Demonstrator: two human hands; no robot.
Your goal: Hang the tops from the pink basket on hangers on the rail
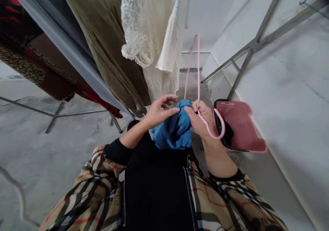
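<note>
A crumpled blue garment [173, 130] hangs bunched in front of my lap; its exact kind does not show. My right hand [202, 116] grips a pink clothes hanger [198, 66], and its thumb presses on the garment's upper edge. The hanger stands upright, with its hook curving out to the right past my wrist. On the other side, my left hand [161, 111] has its fingers apart, the thumb tip touching the top of the blue cloth. Part of the hanger is hidden behind my fingers and the cloth.
White lace clothing [144, 28], olive trousers [108, 42] and dark patterned garments [33, 52] hang at the left and ahead. A pink basket [244, 121] with something black inside stands at right, by the wall. Metal rack legs [253, 46] reach across the right side.
</note>
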